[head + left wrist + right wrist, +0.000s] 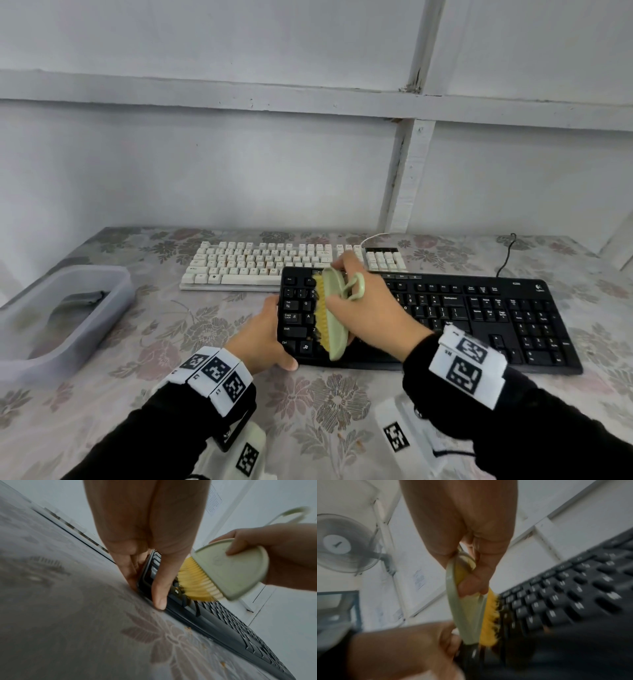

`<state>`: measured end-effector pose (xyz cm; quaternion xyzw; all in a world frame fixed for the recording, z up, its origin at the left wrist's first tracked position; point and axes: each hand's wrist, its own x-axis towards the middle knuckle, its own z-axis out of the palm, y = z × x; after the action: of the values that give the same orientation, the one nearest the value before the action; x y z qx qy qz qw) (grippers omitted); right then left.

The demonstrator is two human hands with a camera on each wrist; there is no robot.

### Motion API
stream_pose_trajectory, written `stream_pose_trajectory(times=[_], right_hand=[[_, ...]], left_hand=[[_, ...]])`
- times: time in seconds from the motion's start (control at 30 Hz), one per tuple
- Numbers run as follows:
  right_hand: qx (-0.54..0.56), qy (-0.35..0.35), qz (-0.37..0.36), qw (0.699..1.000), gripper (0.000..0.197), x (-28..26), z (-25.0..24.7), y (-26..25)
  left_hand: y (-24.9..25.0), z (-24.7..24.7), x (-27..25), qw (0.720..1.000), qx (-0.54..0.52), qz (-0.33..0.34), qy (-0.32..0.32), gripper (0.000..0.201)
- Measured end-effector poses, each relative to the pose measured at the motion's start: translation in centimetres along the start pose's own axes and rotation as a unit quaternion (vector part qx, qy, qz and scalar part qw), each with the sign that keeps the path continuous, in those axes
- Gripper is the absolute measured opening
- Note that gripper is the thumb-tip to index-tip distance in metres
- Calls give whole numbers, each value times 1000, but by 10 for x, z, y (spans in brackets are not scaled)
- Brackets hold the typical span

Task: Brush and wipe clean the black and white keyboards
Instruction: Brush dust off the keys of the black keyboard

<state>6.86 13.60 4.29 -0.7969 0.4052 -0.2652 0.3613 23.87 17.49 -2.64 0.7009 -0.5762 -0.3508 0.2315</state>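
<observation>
A black keyboard (479, 315) lies at the table's front, with a white keyboard (260, 265) just behind it. My right hand (373, 305) grips a pale green brush (334, 318) whose yellow bristles (195, 580) press on the black keyboard's left-end keys (539, 601). My left hand (263, 337) holds the black keyboard's left edge, thumb along the front corner and fingers down the side (130, 573). In the right wrist view the brush (467, 615) stands on edge against the keys.
A translucent plastic tub (65, 311) with a grey cloth inside sits at the left on the floral tablecloth (329, 411). Cables run from both keyboards toward the white wall. Orange crumbs lie on the cloth (187, 628) in front of the black keyboard.
</observation>
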Motion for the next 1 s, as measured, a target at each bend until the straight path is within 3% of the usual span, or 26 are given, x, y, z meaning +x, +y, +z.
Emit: stream_pose_trajectory(times=[0.27, 0.47, 0.57, 0.73, 0.87, 1.0], right_hand=[[8, -89, 28, 996, 20, -36, -1, 3], [82, 34, 23, 996, 26, 1, -25, -16], [38, 51, 2, 998, 26, 13, -19, -12], [-65, -9, -36, 997, 28, -9, 7, 7], [-56, -72, -34, 995, 25, -35, 17, 14], [-45, -56, -27, 997, 22, -29, 1, -3]], left_hand=[[-2, 1, 2, 1000, -7, -4, 4, 96], [-4, 1, 3, 1000, -9, 4, -2, 97], [-5, 1, 3, 1000, -12, 2, -2, 97], [-6, 2, 4, 1000, -19, 3, 0, 99], [-4, 1, 4, 1000, -19, 3, -2, 97], [-5, 1, 4, 1000, -18, 0, 0, 97]])
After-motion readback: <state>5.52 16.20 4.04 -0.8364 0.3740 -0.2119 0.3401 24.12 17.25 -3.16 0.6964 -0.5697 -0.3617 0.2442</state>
